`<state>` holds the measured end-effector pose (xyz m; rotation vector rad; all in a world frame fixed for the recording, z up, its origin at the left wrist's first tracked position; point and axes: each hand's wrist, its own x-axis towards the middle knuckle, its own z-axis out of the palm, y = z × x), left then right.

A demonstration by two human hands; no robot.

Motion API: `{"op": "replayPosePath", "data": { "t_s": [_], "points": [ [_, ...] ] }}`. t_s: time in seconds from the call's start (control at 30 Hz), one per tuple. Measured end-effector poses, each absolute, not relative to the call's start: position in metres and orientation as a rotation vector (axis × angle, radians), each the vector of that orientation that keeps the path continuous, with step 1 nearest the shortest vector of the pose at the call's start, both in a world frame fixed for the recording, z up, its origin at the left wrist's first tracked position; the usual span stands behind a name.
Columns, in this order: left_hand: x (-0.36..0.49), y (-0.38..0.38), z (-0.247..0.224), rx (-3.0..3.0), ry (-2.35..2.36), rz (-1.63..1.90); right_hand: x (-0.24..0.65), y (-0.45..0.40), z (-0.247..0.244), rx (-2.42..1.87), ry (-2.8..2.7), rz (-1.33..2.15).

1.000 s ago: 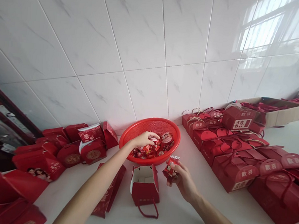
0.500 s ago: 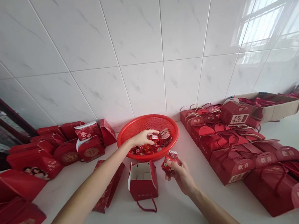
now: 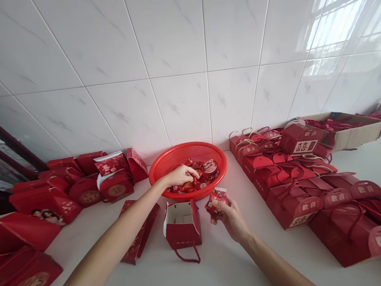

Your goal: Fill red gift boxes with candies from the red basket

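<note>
My left hand (image 3: 183,176) is inside the red basket (image 3: 155,162), over the red-wrapped sweets (image 3: 210,167). Its fingers are bent down among the wrappers, and whatever they touch is too small to make out. Just right of the basket's front rim, my right hand (image 3: 229,215) grips red packets (image 3: 217,203) with a checkered top edge. Between my forearms stands an open red box (image 3: 183,240), its white inside showing and its cord handle lying toward me. A folded red box (image 3: 140,236) lies left of it, partly behind my left forearm.
Many red gift boxes (image 3: 285,204) with cord handles stand in rows at the right. Behind them is a cardboard tray (image 3: 358,133) of red items. More red boxes (image 3: 48,206) crowd the left side. A tiled wall (image 3: 180,106) rises behind the basket.
My left hand has moved slightly left and down in the basket, and the small red packet at its fingertips no longer shows there. My right hand still holds its packets.
</note>
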<state>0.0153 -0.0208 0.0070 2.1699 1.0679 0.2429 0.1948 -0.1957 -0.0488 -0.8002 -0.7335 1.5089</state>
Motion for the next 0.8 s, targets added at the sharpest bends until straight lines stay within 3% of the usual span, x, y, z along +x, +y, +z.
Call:
{"op": "replayPosePath", "data": {
  "t_s": [0.53,0.8],
  "points": [
    [0.011,-0.023,0.017,2.523,1.438,-0.130,0.194,-0.195,-0.052,-0.818,-0.765,1.508],
    [0.047,-0.013,0.020,2.570,1.268,-0.171,0.194,-0.195,-0.054,-0.821,-0.758,1.509]
  ]
}}
